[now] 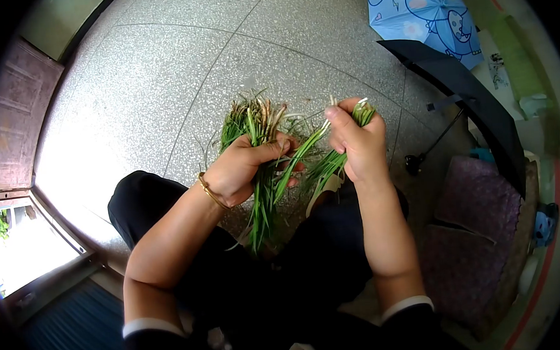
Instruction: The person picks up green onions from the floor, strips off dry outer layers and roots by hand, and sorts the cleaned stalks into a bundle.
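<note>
A bunch of garlic chives is wrapped in my left hand, its brownish root ends pointing up and its green leaves hanging down between my knees. My right hand is closed on a smaller bundle of chives, with pale, whitish stem ends showing at the thumb and beside the forefinger. Some of its green blades trail across toward the left hand. More chives show just beyond my left hand, over the floor. A gold-coloured bracelet circles my left wrist.
Speckled floor tiles spread ahead. To the right stand an opened black umbrella and a blue cartoon umbrella. A patterned purple cushion lies nearer on that side. A wooden door is at the left.
</note>
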{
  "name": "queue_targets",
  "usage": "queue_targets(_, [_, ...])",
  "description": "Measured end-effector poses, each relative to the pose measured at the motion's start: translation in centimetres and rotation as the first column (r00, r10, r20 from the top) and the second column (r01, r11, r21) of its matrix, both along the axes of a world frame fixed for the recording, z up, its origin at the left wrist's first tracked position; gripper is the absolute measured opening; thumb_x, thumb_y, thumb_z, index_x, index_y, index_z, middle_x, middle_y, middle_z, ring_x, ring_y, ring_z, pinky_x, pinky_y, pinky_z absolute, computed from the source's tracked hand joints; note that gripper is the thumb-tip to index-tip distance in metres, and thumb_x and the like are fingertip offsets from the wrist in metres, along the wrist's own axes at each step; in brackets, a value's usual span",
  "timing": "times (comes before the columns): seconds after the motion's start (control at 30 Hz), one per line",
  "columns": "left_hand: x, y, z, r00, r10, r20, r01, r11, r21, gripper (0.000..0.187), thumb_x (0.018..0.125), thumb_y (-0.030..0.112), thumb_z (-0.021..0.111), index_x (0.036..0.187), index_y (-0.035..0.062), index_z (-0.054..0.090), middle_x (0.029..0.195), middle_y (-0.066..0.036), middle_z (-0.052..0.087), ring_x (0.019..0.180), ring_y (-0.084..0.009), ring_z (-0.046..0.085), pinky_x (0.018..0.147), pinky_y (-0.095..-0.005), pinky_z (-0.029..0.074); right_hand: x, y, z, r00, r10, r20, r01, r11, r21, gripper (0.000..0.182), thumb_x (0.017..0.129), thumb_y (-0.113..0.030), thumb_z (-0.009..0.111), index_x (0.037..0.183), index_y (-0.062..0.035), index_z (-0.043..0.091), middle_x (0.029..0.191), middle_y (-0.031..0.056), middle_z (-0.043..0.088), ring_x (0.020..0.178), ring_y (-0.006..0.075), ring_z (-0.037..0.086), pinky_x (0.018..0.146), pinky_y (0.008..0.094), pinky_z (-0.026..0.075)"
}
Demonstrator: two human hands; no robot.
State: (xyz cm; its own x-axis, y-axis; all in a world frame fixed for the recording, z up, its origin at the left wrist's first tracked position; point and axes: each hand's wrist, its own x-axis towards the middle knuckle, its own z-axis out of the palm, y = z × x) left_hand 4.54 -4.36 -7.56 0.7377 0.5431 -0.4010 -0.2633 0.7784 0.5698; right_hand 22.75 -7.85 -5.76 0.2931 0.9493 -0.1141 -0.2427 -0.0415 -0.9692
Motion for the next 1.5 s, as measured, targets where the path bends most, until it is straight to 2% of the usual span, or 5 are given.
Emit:
queue_targets(0.43, [-0.1,-0.1,0.6,0.975,-0.085,-0.205,0.125,0.974,0.19,0.021,0.083,0.018,0.059,0.095,0.0025,0.051,0.081,-0.009,0.057,0.067,-0.0144,0.06,0.045,-0.0183,0.044,-0.1,-0.2,-0.2,0.986,-0.101,0.131,0.089,0.991,0.096,0.016,0.076,-0.009,0.067,0.071,-0.0036,0.053,0.058,-0.0045,0.045,0.045,0.0023,0.034,0.039,0.0193,0.026])
queue_targets(0.6, [-0.2,0.0,0.6,0.985,-0.035,-0.166,0.059,0.988,0.142,0.017,0.083,0.018,0.06,0.086,0.001,0.06,0.071,-0.006,0.06,0.047,-0.006,0.046,0.041,-0.0171,0.037,0.3,-0.5,0.4,0.988,0.081,-0.129,-0.088,0.995,-0.05,0.017,0.077,-0.014,0.068,0.081,-0.0004,0.059,0.061,-0.0047,0.048,0.05,0.0027,0.039,0.044,0.0192,0.031])
queue_targets(0.73, [-0.5,0.1,0.4,0.988,-0.044,-0.151,0.063,0.991,0.119,0.017,0.084,0.017,0.058,0.087,0.0005,0.06,0.07,-0.005,0.058,0.046,-0.0057,0.045,0.04,-0.0176,0.035,-0.1,-0.7,0.4,0.935,0.351,0.041,-0.346,0.934,-0.09,0.015,0.078,-0.013,0.067,0.083,-0.0001,0.06,0.064,-0.003,0.053,0.053,0.0032,0.042,0.046,0.0192,0.033])
queue_targets(1.07, [-0.5,0.0,1.2,0.983,-0.03,-0.182,0.059,0.986,0.158,0.018,0.085,0.019,0.057,0.086,0.0008,0.057,0.063,-0.002,0.053,0.044,-0.005,0.042,0.04,-0.0169,0.033,0.9,-0.5,0.1,0.911,0.322,-0.256,-0.365,0.919,-0.145,0.007,0.081,-0.008,0.059,0.081,-0.0022,0.055,0.054,-0.003,0.043,0.042,0.0034,0.032,0.039,0.0202,0.026])
queue_targets(1.5, [-0.7,-0.2,1.1,0.959,0.088,-0.268,0.016,0.932,0.363,0.007,0.082,0.008,0.058,0.082,0.0006,0.057,0.064,-0.003,0.055,0.046,-0.0056,0.042,0.041,-0.018,0.034,6.4,0.2,0.9,0.955,-0.202,-0.219,0.202,0.979,-0.023,0.014,0.083,-0.015,0.056,0.072,-0.01,0.049,0.057,-0.0035,0.041,0.045,0.0042,0.033,0.04,0.0196,0.025])
